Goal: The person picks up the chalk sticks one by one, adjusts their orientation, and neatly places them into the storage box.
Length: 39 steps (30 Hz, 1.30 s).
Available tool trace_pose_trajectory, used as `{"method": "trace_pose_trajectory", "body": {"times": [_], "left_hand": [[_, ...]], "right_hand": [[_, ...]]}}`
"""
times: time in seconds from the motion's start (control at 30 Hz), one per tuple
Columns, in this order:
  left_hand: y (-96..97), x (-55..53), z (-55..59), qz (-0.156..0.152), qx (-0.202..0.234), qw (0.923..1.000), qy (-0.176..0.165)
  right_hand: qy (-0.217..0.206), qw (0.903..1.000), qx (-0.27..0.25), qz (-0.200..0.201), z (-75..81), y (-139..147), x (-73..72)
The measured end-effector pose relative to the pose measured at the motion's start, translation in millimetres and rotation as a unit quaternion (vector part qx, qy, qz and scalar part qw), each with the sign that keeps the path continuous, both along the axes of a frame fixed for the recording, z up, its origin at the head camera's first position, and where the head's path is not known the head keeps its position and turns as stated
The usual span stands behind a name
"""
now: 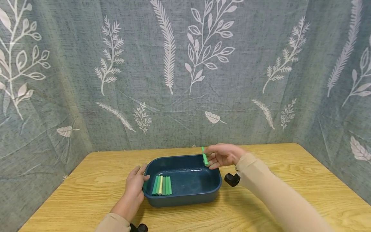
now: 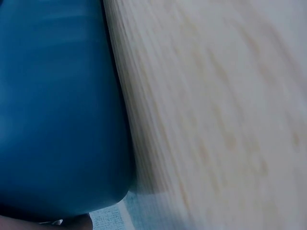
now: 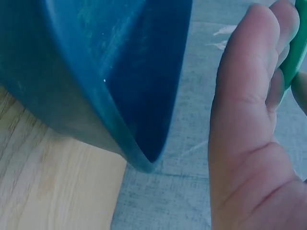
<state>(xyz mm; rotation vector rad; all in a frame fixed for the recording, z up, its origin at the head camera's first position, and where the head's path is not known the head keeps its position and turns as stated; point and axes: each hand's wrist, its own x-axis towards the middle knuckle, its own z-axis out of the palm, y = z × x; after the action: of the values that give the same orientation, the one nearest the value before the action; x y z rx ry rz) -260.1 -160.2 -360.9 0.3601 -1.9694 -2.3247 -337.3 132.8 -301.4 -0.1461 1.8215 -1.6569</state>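
A dark blue plastic tub stands on the table, with several slim round sticks side by side in its left end. Most are green; one is pale yellow. At the tub's left end my left hand holds the rim, thumb over the edge and fingers outside. My right hand pinches a short green stick above the tub's far right corner. In the right wrist view, this green stick shows between thumb and fingers, cut off by the frame. The left wrist view shows mainly the tub's side.
The tub rests on a light wood-grain table. Behind and on both sides hangs a grey-blue curtain with white leaf patterns. A black wrist camera sits below the right wrist, close to the tub's right end.
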Motion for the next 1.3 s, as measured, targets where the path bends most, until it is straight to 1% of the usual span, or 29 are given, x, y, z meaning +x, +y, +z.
{"method": "trace_pose_trajectory", "body": {"times": [0.27,0.5,0.73,1.0,1.17,1.3], "left_hand": [[-1.0,0.3,2.0,0.001,0.000,1.0000,0.002],[-1.3,-0.8,2.4,0.003,0.000,1.0000,0.002],[-1.2,0.8,2.1,0.001,-0.006,1.0000,0.004],[-0.5,1.0,0.7,-0.002,-0.004,1.0000,0.001],[0.4,0.9,1.2,0.001,-0.004,1.0000,0.000],[0.8,1.6,0.9,0.003,-0.006,1.0000,0.000]], "right_hand": [[-0.009,0.9998,0.015,0.000,-1.8,-13.6,-4.8],[-0.022,0.9994,0.021,0.014,-2.6,-27.7,-9.1],[-0.038,0.9986,0.035,0.009,-7.2,-46.6,-13.7],[-0.046,0.9956,0.079,0.019,-14.7,-67.4,-16.2],[-0.050,0.9906,0.120,0.042,-23.0,-79.5,-16.2],[-0.062,0.9862,0.142,0.059,-32.8,-87.2,-15.9]]}}
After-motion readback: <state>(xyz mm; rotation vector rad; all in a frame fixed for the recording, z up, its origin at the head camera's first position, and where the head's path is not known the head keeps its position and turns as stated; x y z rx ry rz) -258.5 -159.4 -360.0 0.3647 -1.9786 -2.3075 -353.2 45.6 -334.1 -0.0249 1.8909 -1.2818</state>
